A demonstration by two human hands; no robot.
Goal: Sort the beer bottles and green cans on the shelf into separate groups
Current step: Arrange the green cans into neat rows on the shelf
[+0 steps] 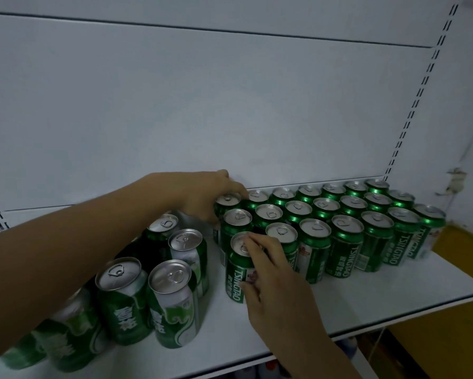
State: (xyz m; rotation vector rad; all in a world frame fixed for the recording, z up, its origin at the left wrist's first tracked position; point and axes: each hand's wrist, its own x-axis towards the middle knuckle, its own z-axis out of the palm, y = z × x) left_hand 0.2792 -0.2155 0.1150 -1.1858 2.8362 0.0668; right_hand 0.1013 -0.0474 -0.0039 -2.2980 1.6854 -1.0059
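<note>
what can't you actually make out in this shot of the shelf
Head view, all four:
- back-row can: the left hand covers its side, so the grip is unclear
- front Tsingtao can: the right hand holding it hides part of the label
- bottom-left cans: blurred, partly behind the left forearm
- dark shape behind the left cans: too dark to identify
</note>
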